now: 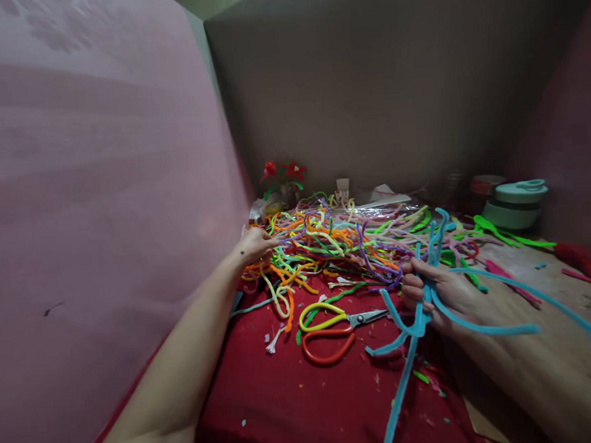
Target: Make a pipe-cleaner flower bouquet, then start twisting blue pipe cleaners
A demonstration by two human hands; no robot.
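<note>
My right hand [438, 287] is closed around a bunch of light blue pipe cleaners [419, 317]. Some of them are bent, and their ends stick out above, below and to both sides of the fist. On the left, my left hand [255, 244] reaches to the near edge of a tangled heap of multicoloured pipe cleaners [335, 236]. Its fingers are pressed together among the stems; what they pinch, if anything, I cannot make out. Between my hands lies a pair of scissors [347, 322] with one yellow and one red handle, blades pointing right.
Red cloth [282, 396] covers the table, with small coloured scraps on it. Red flowers [283, 171] stand behind the heap. A pale green lidded container [515, 204] is at the back right, near green and red pieces. A pink wall [105, 189] rises close on the left.
</note>
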